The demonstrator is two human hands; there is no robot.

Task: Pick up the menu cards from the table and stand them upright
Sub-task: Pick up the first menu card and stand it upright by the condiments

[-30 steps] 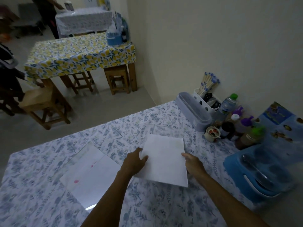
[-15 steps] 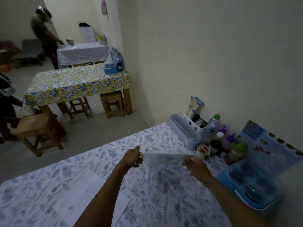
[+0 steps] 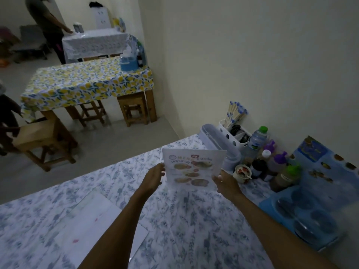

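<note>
A white menu card (image 3: pixel 191 167) with food pictures stands nearly upright above the floral tablecloth (image 3: pixel 186 220), its printed face toward me. My left hand (image 3: pixel 153 177) grips its left edge and my right hand (image 3: pixel 226 184) grips its lower right corner. A second menu card (image 3: pixel 91 228) lies flat, blank side up, near the table's left front. Another blue menu (image 3: pixel 320 164) leans against the wall at the right.
Sauce bottles (image 3: pixel 279 167), a water bottle (image 3: pixel 257 138), a small cup (image 3: pixel 242 172), a chopstick holder (image 3: pixel 234 129) and a long grey box (image 3: pixel 217 140) crowd the wall side. A blue tray (image 3: pixel 272 204) with bowls sits at the right. Tables, stools and people stand beyond.
The card lay flat under both hands, was lifted edge-on, and now stands tipped up with its printed side facing me.
</note>
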